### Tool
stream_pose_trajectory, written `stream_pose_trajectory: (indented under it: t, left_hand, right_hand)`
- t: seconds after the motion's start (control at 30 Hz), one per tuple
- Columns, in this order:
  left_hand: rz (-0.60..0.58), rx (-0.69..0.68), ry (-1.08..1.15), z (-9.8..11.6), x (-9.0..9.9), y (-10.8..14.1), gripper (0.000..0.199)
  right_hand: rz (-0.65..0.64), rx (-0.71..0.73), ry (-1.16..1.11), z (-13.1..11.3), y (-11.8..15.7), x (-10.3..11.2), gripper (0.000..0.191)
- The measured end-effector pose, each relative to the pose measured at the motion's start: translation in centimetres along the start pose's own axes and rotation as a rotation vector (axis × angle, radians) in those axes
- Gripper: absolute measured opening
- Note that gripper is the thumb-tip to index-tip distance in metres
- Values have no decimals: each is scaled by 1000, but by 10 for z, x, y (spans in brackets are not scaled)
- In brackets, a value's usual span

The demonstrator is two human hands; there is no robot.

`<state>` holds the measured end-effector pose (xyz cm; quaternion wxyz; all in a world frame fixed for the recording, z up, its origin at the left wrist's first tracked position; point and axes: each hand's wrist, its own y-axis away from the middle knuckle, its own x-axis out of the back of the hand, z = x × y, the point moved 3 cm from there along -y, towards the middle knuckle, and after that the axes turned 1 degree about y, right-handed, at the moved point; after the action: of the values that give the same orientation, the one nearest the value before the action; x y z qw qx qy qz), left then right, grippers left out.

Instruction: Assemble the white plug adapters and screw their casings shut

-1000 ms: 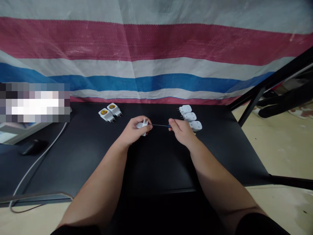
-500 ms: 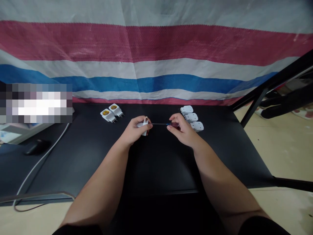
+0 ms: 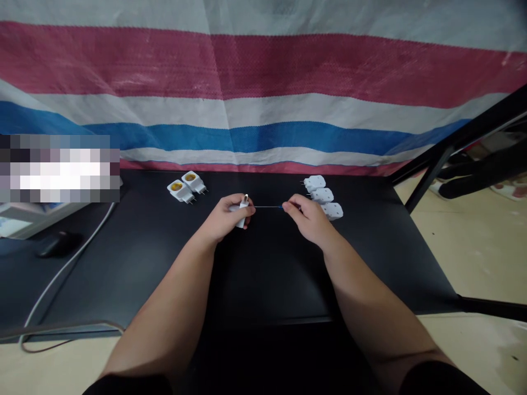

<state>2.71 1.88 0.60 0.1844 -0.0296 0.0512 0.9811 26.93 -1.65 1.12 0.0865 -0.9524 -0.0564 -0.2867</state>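
A white plug-in lamp socket (image 3: pixel 241 221) is gripped in my left hand (image 3: pixel 225 217), a metal prong standing up at its top. My right hand (image 3: pixel 305 216) is closed round the handle of a screwdriver, which its fingers mostly cover. The thin screwdriver shaft (image 3: pixel 267 207) runs level from the right fingers to the socket, where its tip is hidden by my left thumb. Just beyond my right hand lie three white plug-in sockets (image 3: pixel 322 195), their backs with small holes turned up. Two more lamp sockets (image 3: pixel 184 186), brass-coloured inside, lie beyond my left hand with their prongs pointing right.
On the left of the black table (image 3: pixel 135 241) are a black mouse (image 3: pixel 60 243), a grey cable (image 3: pixel 68 264) and a white box-like thing (image 3: pixel 24 222), partly blurred out. Behind the table hangs a striped tarp (image 3: pixel 263 120). A black metal frame (image 3: pixel 434 159) stands at the right.
The right fingers have gone from partly spread to wrapped closely round the screwdriver handle. The left hand still holds the lamp socket in nearly the same place. The view has shifted slightly.
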Motion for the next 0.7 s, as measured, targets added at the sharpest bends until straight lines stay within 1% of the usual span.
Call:
stream_pose_trajectory:
  t: [0.07, 0.1, 0.17, 0.23, 0.3, 0.37, 0.43, 0.5, 0.57, 0.63, 0.7]
  left_hand:
    - [-3, -14, -22, 2, 1, 0, 22]
    - [-4, -15, -30, 2, 2, 0, 22]
    - [-1, -1, -20, 1, 3, 0, 22]
    - [7, 21, 9, 0, 5, 0, 22]
    - [10, 33, 20, 0, 5, 0, 22]
    - [-16, 24, -18, 0, 4, 1, 23]
    - [-48, 1, -73, 3, 4, 2, 24]
    - [-65, -39, -137, 6, 4, 4, 24]
    - [-57, -99, -208, 8, 5, 4, 21]
    - [-39, -129, -256, 9, 7, 3, 19]
    - [-16, -99, -245, 7, 9, 2, 19]
  right_hand:
    - [-20, -56, 21, 2, -1, -3, 55]
    - [-35, -75, 18, 2, -1, -5, 58]
    - [-60, -64, -10, 3, -1, -6, 51]
    - [-65, -3, -38, 1, 0, -6, 37]
    - [-47, 42, -42, 1, 1, -4, 30]
    - [-17, 30, -28, 3, 0, -3, 34]
    - [-4, -21, -38, 8, -2, -4, 46]
    - [-31, -92, -80, 15, -3, -8, 57]
    - [-81, -167, -136, 21, -4, -13, 64]
    - [-115, -187, -168, 22, -4, -16, 63]
    - [-124, -113, -175, 16, -2, -15, 52]
